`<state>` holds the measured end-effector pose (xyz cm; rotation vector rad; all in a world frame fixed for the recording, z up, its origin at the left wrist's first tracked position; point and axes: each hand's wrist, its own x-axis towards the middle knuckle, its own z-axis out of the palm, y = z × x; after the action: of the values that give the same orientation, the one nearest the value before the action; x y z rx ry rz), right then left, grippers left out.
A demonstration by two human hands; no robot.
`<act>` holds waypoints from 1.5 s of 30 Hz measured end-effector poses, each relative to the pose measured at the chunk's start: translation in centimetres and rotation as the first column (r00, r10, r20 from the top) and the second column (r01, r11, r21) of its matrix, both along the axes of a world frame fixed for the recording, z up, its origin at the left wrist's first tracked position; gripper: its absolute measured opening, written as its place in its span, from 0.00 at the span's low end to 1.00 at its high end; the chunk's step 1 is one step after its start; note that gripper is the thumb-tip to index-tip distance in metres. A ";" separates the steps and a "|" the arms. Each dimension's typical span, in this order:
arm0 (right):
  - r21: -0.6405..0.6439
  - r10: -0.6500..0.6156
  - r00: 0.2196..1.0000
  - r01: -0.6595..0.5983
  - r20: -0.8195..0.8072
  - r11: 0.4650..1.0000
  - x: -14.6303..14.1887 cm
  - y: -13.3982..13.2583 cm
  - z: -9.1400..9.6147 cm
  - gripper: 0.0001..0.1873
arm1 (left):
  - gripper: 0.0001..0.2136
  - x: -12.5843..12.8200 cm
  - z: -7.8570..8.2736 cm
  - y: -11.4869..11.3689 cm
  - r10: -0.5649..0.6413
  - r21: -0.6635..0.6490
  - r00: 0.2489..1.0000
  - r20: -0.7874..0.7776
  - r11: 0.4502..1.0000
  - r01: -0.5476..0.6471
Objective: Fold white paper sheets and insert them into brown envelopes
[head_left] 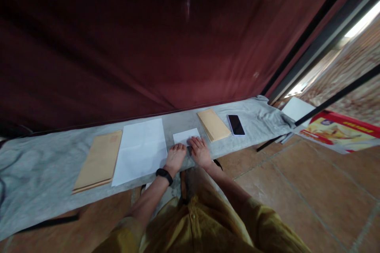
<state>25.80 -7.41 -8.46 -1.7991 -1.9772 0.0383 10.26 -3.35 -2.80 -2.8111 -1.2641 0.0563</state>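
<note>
A small folded sheet of white paper (184,135) lies on the cloth-covered table in front of me. My left hand (176,155), with a black band on its wrist, has its fingers curled together on the near left edge of that paper. My right hand (200,152) rests on its right part, fingers stretched out and lying flat. Both hands cover the paper's near edge. Left of them is a stack of larger white sheets (141,150) with faint creases. Just right of the folded paper are several brown envelopes (214,125).
Another pile of brown envelopes (99,160) lies farther left. A phone (236,125) with a dark screen sits to the right. Grey cloth (47,162) covers the narrow table. Behind it hangs a dark red curtain (178,47). A printed red and yellow box (341,131) is beyond the right end.
</note>
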 end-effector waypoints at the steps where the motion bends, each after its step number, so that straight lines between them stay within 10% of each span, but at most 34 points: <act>1: -0.004 0.019 1.000 -0.019 0.003 1.000 -0.2 0.1 0.3 0.25 | 0.17 -0.2 0.4 -0.2 -0.003 0.004 1.000 0.000 1.000 0.003; 7: -0.008 0.047 0.990 -0.049 -0.136 0.999 -0.9 1.0 2.8 0.23 | 0.19 -1.9 2.7 -0.9 0.044 0.109 0.955 0.295 0.991 -0.079; 10: 0.009 -0.048 0.896 0.058 -0.441 0.998 -0.9 1.5 3.8 0.20 | 0.29 -2.8 3.0 -0.6 0.177 0.036 0.748 0.640 0.965 -0.259; 13: -0.037 -0.112 0.580 0.139 -0.807 0.990 -1.2 1.9 4.3 0.17 | 0.34 -3.2 2.0 0.1 0.445 -0.348 0.362 0.819 0.887 -0.303; 17: -0.165 -0.166 0.016 0.070 -0.986 0.984 -2.2 1.7 4.5 0.18 | 0.32 -3.0 -0.4 0.2 0.799 -0.798 -0.032 0.601 0.602 0.019; 22: -0.234 -0.224 -0.244 0.014 -0.944 0.972 -2.8 0.5 4.4 0.18 | 0.18 -2.9 -1.8 0.2 0.772 -0.781 0.129 0.623 0.623 0.043; 34: -0.373 -0.362 -0.108 0.117 -0.926 0.920 0.3 0.6 3.3 0.09 | 0.06 -4.6 -1.9 2.9 0.648 -0.701 0.416 0.638 0.712 -0.035; 45: -0.478 -0.473 -0.067 0.100 -0.878 0.873 1.8 0.9 2.5 0.11 | 0.14 -4.1 -3.6 3.3 0.665 -0.693 0.361 0.654 0.718 -0.066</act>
<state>27.58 -6.52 -5.94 -1.4382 -0.4169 1.2023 6.21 -0.09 -6.36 -2.8744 -2.4940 -1.5070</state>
